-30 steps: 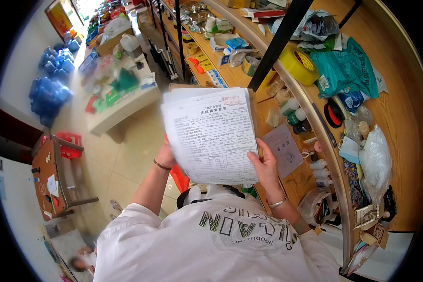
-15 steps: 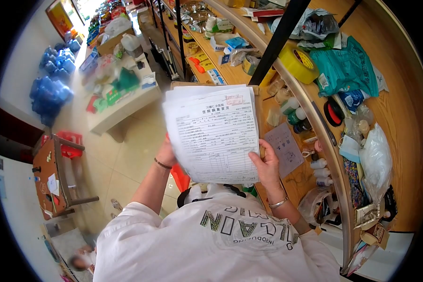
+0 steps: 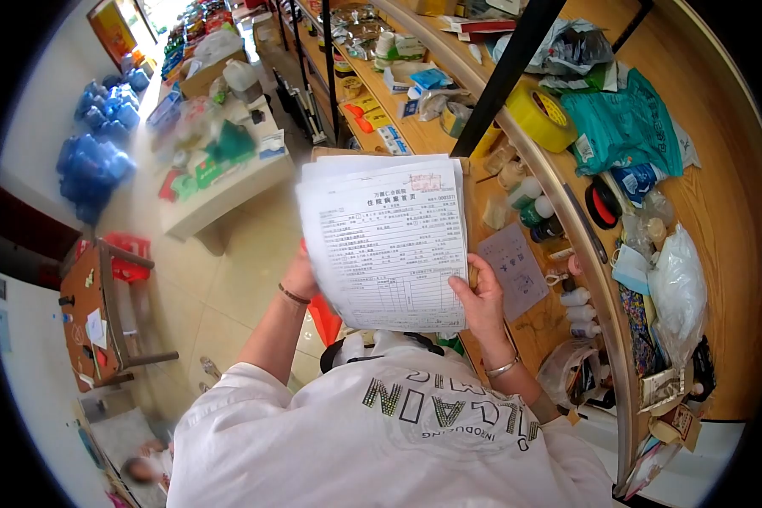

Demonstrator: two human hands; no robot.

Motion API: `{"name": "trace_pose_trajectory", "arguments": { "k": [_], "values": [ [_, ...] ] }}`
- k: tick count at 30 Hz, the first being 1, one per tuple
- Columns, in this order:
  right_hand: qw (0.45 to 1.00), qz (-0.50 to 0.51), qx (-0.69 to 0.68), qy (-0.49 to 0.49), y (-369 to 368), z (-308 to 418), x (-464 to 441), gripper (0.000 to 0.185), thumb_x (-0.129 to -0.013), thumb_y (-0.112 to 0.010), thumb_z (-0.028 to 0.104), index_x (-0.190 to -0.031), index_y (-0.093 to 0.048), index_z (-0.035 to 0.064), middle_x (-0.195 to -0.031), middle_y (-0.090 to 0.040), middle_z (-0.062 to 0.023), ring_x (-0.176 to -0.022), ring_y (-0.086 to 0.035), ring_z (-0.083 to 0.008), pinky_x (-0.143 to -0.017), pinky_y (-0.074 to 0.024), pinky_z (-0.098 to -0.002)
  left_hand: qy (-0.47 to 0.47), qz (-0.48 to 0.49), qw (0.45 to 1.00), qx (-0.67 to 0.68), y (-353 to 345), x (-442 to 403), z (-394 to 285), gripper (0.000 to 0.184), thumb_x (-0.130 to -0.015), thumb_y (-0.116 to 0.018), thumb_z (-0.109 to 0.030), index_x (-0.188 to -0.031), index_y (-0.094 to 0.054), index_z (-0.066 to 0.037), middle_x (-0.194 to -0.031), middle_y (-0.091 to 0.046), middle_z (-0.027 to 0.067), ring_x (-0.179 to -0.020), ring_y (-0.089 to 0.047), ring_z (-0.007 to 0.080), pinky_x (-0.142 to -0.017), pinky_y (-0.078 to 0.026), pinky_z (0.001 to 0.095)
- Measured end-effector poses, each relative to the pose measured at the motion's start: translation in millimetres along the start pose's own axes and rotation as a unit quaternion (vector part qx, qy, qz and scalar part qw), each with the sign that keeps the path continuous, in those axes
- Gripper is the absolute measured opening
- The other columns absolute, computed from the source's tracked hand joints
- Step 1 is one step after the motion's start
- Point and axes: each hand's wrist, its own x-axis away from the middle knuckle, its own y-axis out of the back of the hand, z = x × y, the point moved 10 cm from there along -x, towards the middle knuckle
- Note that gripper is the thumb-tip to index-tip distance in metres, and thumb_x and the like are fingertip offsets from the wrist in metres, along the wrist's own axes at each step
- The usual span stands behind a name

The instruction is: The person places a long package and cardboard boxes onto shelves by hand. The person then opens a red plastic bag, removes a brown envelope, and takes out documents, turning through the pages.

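A thick stack of printed papers (image 3: 385,245) is held up in front of my chest, its top sheet a form with Chinese print, ruled boxes and a red stamp. My left hand (image 3: 298,275) grips the left edge, with its fingers mostly hidden behind the sheets. On the lower right edge, my right hand (image 3: 481,296) is closed, thumb on the front and fingers behind. Part of a brown board or folder (image 3: 330,153) shows behind the top of the stack.
Right of me, wooden shelves (image 3: 728,254) hold a roll of yellow tape (image 3: 540,116), a teal bag (image 3: 622,123), bottles and a written sheet (image 3: 515,269). A loaded white table (image 3: 254,182), blue bundles (image 3: 93,169) and a brown table (image 3: 85,305) stand left. A person (image 3: 148,466) is at lower left.
The papers and both hands stay almost where they were. The view has shifted very slightly.
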Motion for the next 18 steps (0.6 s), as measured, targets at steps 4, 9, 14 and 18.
{"name": "trace_pose_trajectory", "arguments": {
  "k": [4,9,14,18],
  "values": [
    [1.0,-0.003,-0.009,0.001,0.8,-3.7,0.3,0.041,-0.082,-0.063,0.004,-0.119,-0.047,-0.0022,-0.108,-0.058,-0.011,-0.094,-0.056,-0.0133,-0.079,-0.047,-0.0246,-0.001,-0.012,1.0,-0.011,6.6,0.5,3.2,0.04,-0.088,-0.053,-0.008,-0.127,-0.045,-0.004,-0.12,-0.054,0.0067,-0.105,-0.053,0.0158,-0.087,-0.047,0.0316],
    [1.0,-0.004,-0.009,0.003,0.2,-3.4,2.0,0.04,-0.081,-0.063,0.003,-0.118,-0.047,-0.0022,-0.107,-0.058,-0.0107,-0.095,-0.055,-0.0133,-0.08,-0.0461,-0.0246,-0.004,-0.021,1.0,0.014,6.3,1.2,1.2,0.035,-0.086,-0.058,-0.012,-0.12,-0.054,-0.005,-0.114,-0.06,0.0083,-0.099,-0.059,0.0181,-0.083,-0.051,0.0335],
    [1.0,-0.005,0.016,0.008,-0.3,-2.5,3.4,0.039,-0.081,-0.063,0.004,-0.116,-0.047,-0.0023,-0.106,-0.058,-0.0105,-0.095,-0.055,-0.0134,-0.08,-0.0455,-0.0243,0.009,-0.009,1.0,0.021,7.0,2.7,3.9,0.036,-0.088,-0.055,-0.011,-0.123,-0.05,-0.004,-0.117,-0.057,0.008,-0.102,-0.057,0.0175,-0.085,-0.049,0.0328],
    [1.0,-0.003,0.019,-0.001,-2.5,-0.2,5.3,0.036,-0.082,-0.063,0.006,-0.113,-0.047,-0.0026,-0.104,-0.059,-0.0105,-0.093,-0.055,-0.0132,-0.079,-0.0454,-0.0246,0.003,0.01,1.0,0.003,3.6,3.4,2.1,0.037,-0.09,-0.052,-0.012,-0.126,-0.046,-0.004,-0.119,-0.055,0.0074,-0.104,-0.054,0.0165,-0.087,-0.047,0.0322]
  ]
}}
